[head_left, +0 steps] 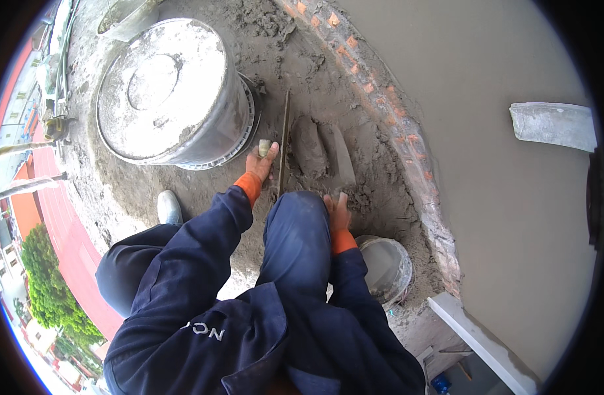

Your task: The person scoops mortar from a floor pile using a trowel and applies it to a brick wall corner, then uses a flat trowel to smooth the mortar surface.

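Left hand was closed on the handle of a long straightedge, whose long axis ran away from the person, between bucket and mortar mound. Right hand rested by the knee just below the mound, nearer to it; its grip could not be told.

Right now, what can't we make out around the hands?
1. Head view: right hand fingers hidden by the knee; hold unclear.
2. Left hand on a small pale object, too small to identify.
3. Small bucket partly behind the right sleeve.
4. Grey slab by the right rim, edge-distorted.
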`<state>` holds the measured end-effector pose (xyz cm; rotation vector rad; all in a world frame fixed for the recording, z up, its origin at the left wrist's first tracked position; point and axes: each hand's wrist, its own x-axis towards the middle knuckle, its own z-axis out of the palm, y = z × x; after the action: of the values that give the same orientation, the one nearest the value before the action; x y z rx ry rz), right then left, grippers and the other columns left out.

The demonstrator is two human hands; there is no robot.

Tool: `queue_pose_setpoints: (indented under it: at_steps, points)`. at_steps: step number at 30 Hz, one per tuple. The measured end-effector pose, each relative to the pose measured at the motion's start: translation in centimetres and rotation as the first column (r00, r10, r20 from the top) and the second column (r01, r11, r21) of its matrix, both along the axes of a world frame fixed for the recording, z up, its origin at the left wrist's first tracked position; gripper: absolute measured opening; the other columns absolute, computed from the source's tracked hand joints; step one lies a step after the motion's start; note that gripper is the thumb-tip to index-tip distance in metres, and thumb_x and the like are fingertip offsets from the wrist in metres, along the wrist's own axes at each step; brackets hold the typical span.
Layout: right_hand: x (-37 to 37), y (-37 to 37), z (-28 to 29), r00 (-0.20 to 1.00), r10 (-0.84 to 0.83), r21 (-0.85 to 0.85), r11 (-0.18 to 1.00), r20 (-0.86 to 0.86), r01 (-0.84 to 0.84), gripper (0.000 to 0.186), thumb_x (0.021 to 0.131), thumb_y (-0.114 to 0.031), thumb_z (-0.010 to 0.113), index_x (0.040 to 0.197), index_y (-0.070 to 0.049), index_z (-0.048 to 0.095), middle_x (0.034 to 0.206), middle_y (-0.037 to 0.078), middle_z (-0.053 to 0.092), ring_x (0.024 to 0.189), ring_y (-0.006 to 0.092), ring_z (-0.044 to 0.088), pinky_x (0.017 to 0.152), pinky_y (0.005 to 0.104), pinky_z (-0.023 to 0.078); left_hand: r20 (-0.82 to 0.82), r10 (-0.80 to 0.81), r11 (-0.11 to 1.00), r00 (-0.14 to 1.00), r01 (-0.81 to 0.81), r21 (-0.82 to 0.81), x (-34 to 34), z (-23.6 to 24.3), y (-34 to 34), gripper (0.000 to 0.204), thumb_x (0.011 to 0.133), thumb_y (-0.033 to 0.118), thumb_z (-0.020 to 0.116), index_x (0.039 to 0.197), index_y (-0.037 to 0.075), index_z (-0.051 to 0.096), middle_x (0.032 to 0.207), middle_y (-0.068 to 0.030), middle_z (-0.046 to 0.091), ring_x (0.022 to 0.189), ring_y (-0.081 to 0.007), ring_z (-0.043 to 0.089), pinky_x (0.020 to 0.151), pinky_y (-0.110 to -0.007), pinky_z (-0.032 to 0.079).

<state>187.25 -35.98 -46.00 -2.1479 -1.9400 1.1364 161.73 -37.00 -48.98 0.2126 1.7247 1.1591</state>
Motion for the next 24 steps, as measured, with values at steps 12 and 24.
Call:
queue_pose_setpoints:
  at_steps: [12,24]
  points:
    - [-2.8,2.9,-4.1,0.955,0.044,-0.095,0.993,-0.295,-0.075,0.059,0.086,-0.054,0.048,0.103,0.003,0.053,0.092,0.028,0.062,0.091,0.0446,0.059,0.078,0.0487,0.044,0.149,-0.162,0.987,0.975,0.157,0.046,1.0,-1.1,0.5,0.059,0.079,0.054,0.064,0.100,0.000,0.057,0.068,-0.0086,0.058,0.046,-0.0154,0.054,0.037,-0.029,0.043]
    - [1.9,-1.4,-1.8,0.970,0.225,-0.032,0.973,-0.093,-0.228,0.063,0.086,-0.054,0.048,0.122,-0.003,0.043,0.110,0.031,0.056,0.095,0.0490,0.056,0.079,0.0517,0.044,-0.008,-0.038,0.998,0.999,0.037,-0.058,-2.0,-1.9,-2.4,0.060,0.077,0.055,0.066,0.100,0.000,0.057,0.069,-0.0067,0.056,0.046,-0.0166,0.054,0.036,-0.030,0.044]
